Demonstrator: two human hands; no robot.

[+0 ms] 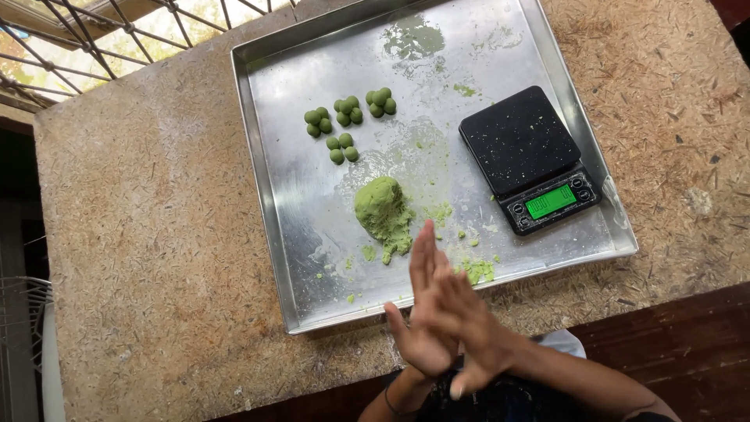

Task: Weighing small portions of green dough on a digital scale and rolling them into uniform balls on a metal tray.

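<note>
My left hand (pixel 418 340) and my right hand (pixel 473 324) are pressed palm to palm, fingers straight, just over the near rim of a square metal tray (pixel 269 203). Anything between the palms is hidden. The right hand lies across the left. On the tray just beyond the fingertips sits a lump of green dough (pixel 383 209) with crumbs (pixel 476 268) scattered around it. Farther back lie several small clusters of dark green balls (pixel 348 111). A black digital scale (pixel 519 141) with a lit green display stands on the tray's right side, its platform bare.
The tray rests on a rough chipboard tabletop (pixel 141 234). A metal window grille (pixel 94 31) runs along the far left corner. A dark wooden edge (pixel 672 328) borders the table at the near right.
</note>
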